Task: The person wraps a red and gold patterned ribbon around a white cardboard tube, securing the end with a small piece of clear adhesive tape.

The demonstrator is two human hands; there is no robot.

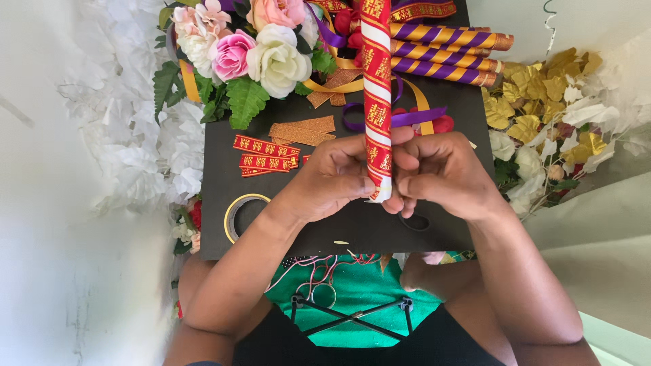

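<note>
Both hands meet at the lower end of a white stick wound with red-and-gold ribbon [378, 102], held upright above a black board [217, 169]. The left hand [332, 179] and the right hand [441, 173] have their fingers curled in and pinched on that end, so the stick's tip and the fingertips pressed to it are mostly hidden. Its top runs out of the frame.

Three sticks wrapped in purple and gold [447, 53] lie side by side at the board's far edge, their inner ends covered by the upright stick. Three short strips of red-and-gold ribbon [266, 155] lie to the left of the hands, beside glittery orange ribbon pieces [302, 131]. One roll of tape [242, 215] sits near the left wrist. A bunch of artificial flowers [244, 47] is cut off at the top; gold leaves [542, 88] spread at the right.
</note>
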